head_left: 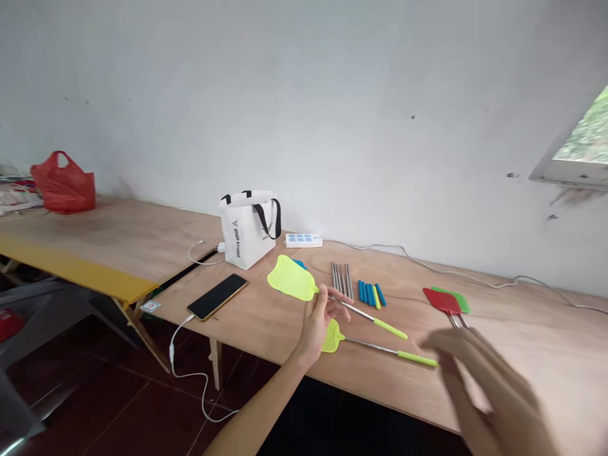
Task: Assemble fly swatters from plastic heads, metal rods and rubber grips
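Note:
My left hand (316,323) is closed around the neck of a yellow-green fly swatter (291,277), thumb on top, and lifts it above the table. The swatter's metal rod and yellow-green grip point to the right. Below it, a second yellow-green fly swatter (375,346) lies along the table's front edge. My right hand (494,386) is blurred at the lower right, thumb apart from its bent fingers, with nothing visible between them. Just beyond it lie a red fly swatter (443,300) and a green fly swatter (458,300), their handles hidden behind that hand.
On the table (285,329) lie metal rods (342,280), blue grips (368,293) with one yellow-green grip (377,296), and a phone (218,296) on a cable. A white bag (249,234) and a power strip (303,240) stand behind. Blue pieces (300,263) are mostly hidden.

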Motion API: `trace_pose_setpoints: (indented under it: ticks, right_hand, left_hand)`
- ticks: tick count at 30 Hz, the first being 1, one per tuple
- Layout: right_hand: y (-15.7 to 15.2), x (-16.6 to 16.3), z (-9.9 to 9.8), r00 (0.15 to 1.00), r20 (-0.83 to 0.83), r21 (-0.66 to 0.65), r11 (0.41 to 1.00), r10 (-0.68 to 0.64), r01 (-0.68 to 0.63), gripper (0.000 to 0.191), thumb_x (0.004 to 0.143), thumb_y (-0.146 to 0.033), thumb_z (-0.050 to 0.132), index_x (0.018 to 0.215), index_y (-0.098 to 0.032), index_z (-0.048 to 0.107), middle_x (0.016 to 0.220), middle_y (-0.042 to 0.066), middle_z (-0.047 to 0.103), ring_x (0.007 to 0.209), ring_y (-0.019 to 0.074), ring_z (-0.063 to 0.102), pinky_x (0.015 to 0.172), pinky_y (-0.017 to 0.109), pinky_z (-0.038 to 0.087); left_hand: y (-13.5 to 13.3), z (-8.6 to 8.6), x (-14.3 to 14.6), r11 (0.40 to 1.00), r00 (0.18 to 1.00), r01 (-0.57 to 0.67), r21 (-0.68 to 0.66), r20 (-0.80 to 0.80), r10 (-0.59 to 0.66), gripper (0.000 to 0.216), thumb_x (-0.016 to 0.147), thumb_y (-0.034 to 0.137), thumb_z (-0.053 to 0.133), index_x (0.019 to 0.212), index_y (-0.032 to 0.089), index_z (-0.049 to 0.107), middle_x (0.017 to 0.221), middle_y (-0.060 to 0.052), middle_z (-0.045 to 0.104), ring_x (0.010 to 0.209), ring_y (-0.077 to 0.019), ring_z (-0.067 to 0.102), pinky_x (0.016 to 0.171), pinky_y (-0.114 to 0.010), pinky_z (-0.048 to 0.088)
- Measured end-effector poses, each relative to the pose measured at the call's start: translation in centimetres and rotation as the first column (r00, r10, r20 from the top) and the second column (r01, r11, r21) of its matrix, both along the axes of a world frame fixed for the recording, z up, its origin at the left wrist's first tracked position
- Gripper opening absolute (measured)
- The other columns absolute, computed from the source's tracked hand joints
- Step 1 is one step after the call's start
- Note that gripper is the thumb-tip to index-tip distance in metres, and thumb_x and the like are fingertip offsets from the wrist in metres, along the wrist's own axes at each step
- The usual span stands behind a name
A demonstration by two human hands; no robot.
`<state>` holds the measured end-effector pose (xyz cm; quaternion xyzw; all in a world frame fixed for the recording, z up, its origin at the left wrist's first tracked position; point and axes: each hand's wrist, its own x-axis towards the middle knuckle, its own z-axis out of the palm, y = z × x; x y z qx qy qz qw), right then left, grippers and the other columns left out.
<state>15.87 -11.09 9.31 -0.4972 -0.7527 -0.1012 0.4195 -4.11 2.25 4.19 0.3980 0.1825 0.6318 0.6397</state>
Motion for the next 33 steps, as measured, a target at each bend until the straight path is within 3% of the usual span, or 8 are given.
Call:
trace_pose_setpoints:
  ticks: [5, 8, 11, 16, 20, 26, 30, 33]
  right_hand:
    - [4.7, 0.0, -4.6, 0.962, 0.15, -0.015, 0.973, -0.226, 0.231, 0.044, 0.104, -0.054, 0.037, 0.132, -0.027, 0.057, 0.117, 0.009, 0.071, 0.105, 0.0291, 0.069, 0.088, 0.044, 0.055]
    - [4.9, 0.0, -6.4, 0.975, 0.098, -0.135, 0.968, -0.2, 0.212, 0.04, 0.105, -0.054, 0.035, 0.119, -0.029, 0.063, 0.098, 0.004, 0.075, 0.084, 0.0235, 0.073, 0.067, 0.033, 0.056]
    - [4.2, 0.0, -6.1, 0.988, 0.04, -0.207, 0.966, -0.149, 0.154, 0.038, 0.107, -0.05, 0.034, 0.108, -0.029, 0.065, 0.088, 0.002, 0.073, 0.068, 0.0185, 0.07, 0.056, 0.026, 0.05]
    - [3.7, -0.2, -5.1, 0.993, 0.041, -0.216, 0.969, -0.115, 0.121, 0.036, 0.106, -0.052, 0.038, 0.108, -0.031, 0.067, 0.084, 0.001, 0.073, 0.066, 0.0177, 0.07, 0.053, 0.024, 0.047]
    - [3.9, -1.0, -5.6, 0.989, 0.088, -0.194, 0.972, -0.118, 0.134, 0.041, 0.108, -0.048, 0.033, 0.097, -0.03, 0.068, 0.077, 0.0, 0.07, 0.065, 0.0168, 0.069, 0.054, 0.023, 0.044]
    - [4.5, 0.3, -6.2, 0.976, 0.158, -0.125, 0.977, -0.151, 0.172, 0.045, 0.108, -0.046, 0.032, 0.087, -0.027, 0.067, 0.081, 0.002, 0.07, 0.07, 0.0154, 0.068, 0.057, 0.023, 0.043]
    - [5.0, 5.6, -6.1, 0.962, 0.195, -0.089, 0.974, -0.19, 0.21, 0.043, 0.105, -0.053, 0.037, 0.097, -0.029, 0.072, 0.089, 0.003, 0.075, 0.081, 0.0189, 0.07, 0.07, 0.028, 0.048]
    - [5.7, 10.0, -6.8, 0.942, 0.144, -0.047, 0.949, -0.302, 0.312, 0.053, 0.101, -0.065, 0.035, 0.094, -0.03, 0.074, 0.093, 0.003, 0.077, 0.086, 0.0216, 0.072, 0.073, 0.031, 0.051]
  left_hand:
    - [-0.8, 0.4, 0.2, 0.999, 0.995, 0.046, 0.016, 0.083, -0.048, 0.049, 0.092, 0.064, 0.062, 0.08, 0.016, 0.061, 0.082, -0.009, 0.075, 0.056, -0.0149, 0.064, 0.059, -0.029, 0.052]
    - [-1.3, 0.3, 0.4, 0.997, 0.992, 0.068, 0.034, 0.108, -0.071, 0.045, 0.094, 0.06, 0.062, 0.081, 0.017, 0.058, 0.081, -0.007, 0.074, 0.053, -0.0135, 0.061, 0.057, -0.028, 0.051]
    - [-1.6, 0.1, 0.7, 0.996, 0.992, 0.086, 0.027, 0.096, -0.088, 0.039, 0.094, 0.054, 0.065, 0.084, 0.017, 0.06, 0.083, -0.007, 0.074, 0.054, -0.0122, 0.06, 0.057, -0.027, 0.051]
    - [-2.3, -0.5, 1.7, 0.991, 0.989, 0.136, 0.007, -0.06, -0.135, 0.042, 0.093, 0.054, 0.066, 0.085, 0.013, 0.067, 0.089, -0.013, 0.076, 0.062, -0.0171, 0.067, 0.061, -0.029, 0.055]
    - [-2.6, -1.4, 2.6, 0.986, 0.979, 0.168, -0.017, -0.116, -0.168, 0.05, 0.091, 0.061, 0.064, 0.078, 0.013, 0.067, 0.087, -0.015, 0.076, 0.07, -0.0228, 0.071, 0.062, -0.032, 0.056]
    - [-1.8, -0.8, 1.5, 1.0, 0.998, 0.009, 0.003, -0.063, -0.009, 0.049, 0.09, 0.061, 0.066, 0.072, 0.017, 0.056, 0.082, -0.011, 0.075, 0.059, -0.0164, 0.066, 0.062, -0.029, 0.053]
    - [0.3, 0.9, -1.9, 0.986, 0.987, -0.158, 0.052, 0.006, 0.158, 0.049, 0.086, 0.06, 0.071, 0.071, 0.018, 0.052, 0.072, -0.005, 0.071, 0.053, -0.0123, 0.058, 0.06, -0.026, 0.05]
    - [2.0, 1.8, -4.6, 0.949, 0.952, -0.306, 0.072, 0.047, 0.303, 0.048, 0.084, 0.059, 0.074, 0.071, 0.019, 0.05, 0.07, -0.002, 0.068, 0.054, -0.012, 0.056, 0.059, -0.025, 0.049]
